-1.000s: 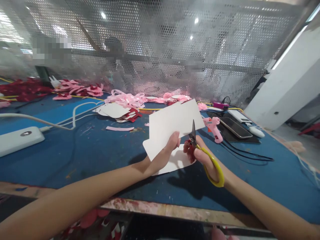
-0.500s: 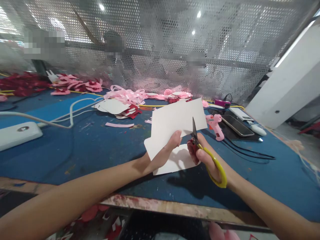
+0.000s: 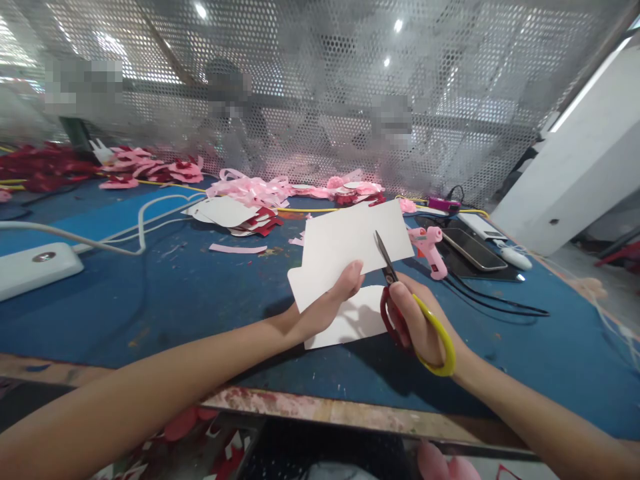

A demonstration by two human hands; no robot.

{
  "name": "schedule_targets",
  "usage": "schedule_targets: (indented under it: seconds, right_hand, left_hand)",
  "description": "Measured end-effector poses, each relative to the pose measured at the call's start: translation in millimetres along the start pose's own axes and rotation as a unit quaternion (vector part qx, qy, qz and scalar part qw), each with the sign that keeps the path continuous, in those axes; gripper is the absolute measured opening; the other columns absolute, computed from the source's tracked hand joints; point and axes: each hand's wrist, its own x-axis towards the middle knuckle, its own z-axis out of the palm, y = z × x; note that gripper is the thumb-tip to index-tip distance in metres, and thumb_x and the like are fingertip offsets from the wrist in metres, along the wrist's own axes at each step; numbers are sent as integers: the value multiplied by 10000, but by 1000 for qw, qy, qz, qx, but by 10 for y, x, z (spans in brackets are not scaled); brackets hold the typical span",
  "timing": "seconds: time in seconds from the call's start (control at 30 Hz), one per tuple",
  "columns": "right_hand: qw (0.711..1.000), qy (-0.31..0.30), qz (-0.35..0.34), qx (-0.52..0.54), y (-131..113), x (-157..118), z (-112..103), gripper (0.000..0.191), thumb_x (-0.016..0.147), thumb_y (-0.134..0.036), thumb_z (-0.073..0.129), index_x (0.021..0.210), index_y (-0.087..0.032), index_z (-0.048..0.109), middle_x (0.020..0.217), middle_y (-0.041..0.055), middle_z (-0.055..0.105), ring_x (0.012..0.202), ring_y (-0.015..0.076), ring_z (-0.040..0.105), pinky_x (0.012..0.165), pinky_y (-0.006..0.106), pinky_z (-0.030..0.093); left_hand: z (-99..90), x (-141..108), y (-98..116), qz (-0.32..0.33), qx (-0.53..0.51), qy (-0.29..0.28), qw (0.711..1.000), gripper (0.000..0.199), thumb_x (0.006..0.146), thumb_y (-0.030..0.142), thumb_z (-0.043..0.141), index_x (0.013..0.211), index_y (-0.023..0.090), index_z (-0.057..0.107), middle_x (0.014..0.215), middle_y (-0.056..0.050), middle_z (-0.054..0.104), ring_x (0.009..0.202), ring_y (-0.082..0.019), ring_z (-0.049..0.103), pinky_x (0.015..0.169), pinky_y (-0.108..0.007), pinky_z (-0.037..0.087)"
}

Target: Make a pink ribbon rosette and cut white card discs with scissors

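Note:
My left hand [image 3: 335,300] grips a white sheet of card [image 3: 350,237] near its lower edge, thumb on top, the card raised off the table. In my right hand [image 3: 420,320] is a pair of scissors [image 3: 443,340] with one yellow and one red handle. The dark upper blade lies across the face of the card, right of my left thumb; the lower blade is hidden behind it. Below my hands a second white card piece [image 3: 350,327] rests on the blue tabletop, partly covered by both hands.
A pink glue gun [image 3: 431,252] stands right of the card, near a phone [image 3: 475,249]. Stacked white and red cards [image 3: 225,213] and pink ribbon [image 3: 250,190] lie behind. A white power bank [image 3: 40,270] with cable sits left. A perforated metal screen [image 3: 320,87] closes the back.
The scissors have turned, so the upper blade leans further left over the card, and the handles look more spread. My left hand and the card have barely moved.

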Motion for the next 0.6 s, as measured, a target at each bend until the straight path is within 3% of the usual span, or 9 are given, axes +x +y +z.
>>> schedule_targets:
  seconds: [0.2, 0.3, 0.43, 0.5, 0.6]
  right_hand:
    - [999, 11, -4, 43, 44, -8, 59, 438, 891, -568, 358, 621, -222, 356, 380, -58, 386, 351, 99, 368, 392, 242, 296]
    - [987, -40, 5, 155, 80, -1, 74, 426, 875, -595, 357, 687, -215, 405, 491, -32, 466, 419, 119, 448, 434, 259, 372]
    - [945, -148, 47, 287, 64, 6, 51, 442, 837, -638, 368, 882, -212, 474, 662, 10, 534, 559, 160, 542, 533, 300, 460]
    - [929, -184, 67, 314, 46, 11, 36, 464, 825, -656, 354, 886, -215, 481, 656, 13, 521, 565, 166, 532, 553, 318, 466]
    - [927, -188, 68, 318, 28, 28, 31, 497, 823, -679, 298, 759, -217, 468, 614, 7, 459, 530, 150, 466, 546, 320, 444]
  left_hand:
    - [0, -3, -15, 36, -5, -33, 999, 447, 816, 552, 449, 576, 206, 300, 586, 45, 254, 562, -109, 297, 736, -281, 398]
    - [18, -26, -39, 16, -29, -76, 997, 467, 819, 576, 420, 556, 207, 304, 542, 45, 274, 528, -112, 316, 656, -277, 392]
    - [19, -44, -116, -40, -68, -175, 981, 505, 839, 626, 309, 575, 203, 385, 491, 21, 399, 474, -126, 393, 545, -278, 377]
    - [19, -53, -120, -43, -77, -155, 984, 504, 833, 626, 340, 572, 200, 409, 498, 6, 459, 482, -134, 439, 552, -281, 398]
    - [30, -81, -57, -3, -80, -82, 993, 465, 801, 569, 483, 537, 203, 375, 505, 21, 477, 495, -122, 455, 581, -267, 427]
